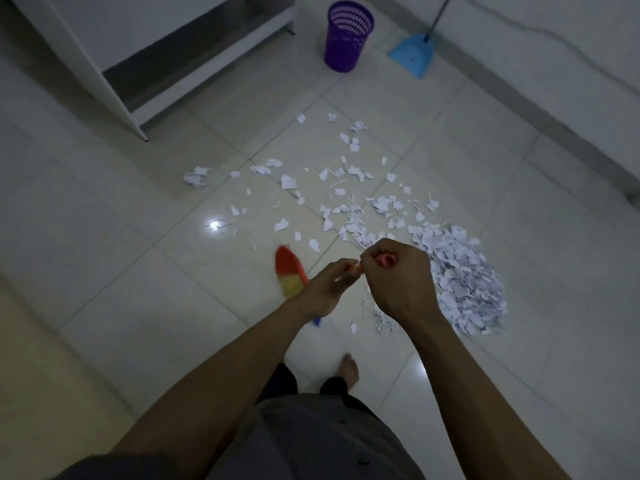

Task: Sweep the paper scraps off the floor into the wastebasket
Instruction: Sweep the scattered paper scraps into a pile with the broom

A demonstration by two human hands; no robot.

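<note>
Two hands on one broom, scraps still on the floor.

Left hand (327, 285) and right hand (398, 282) both curl round the handle of the broom (289, 271), right at the top end, left just below; its red and yellow head is blurred, low over the floor (138, 271). Scraps (464, 285) lie heaped to the right of the hands, with loose pieces strewn toward the far wall. Purple wastebasket (349, 36) stands upright well beyond them, blue dustpan (412, 53) just beside it. One bare foot (348, 368) shows below.
</note>
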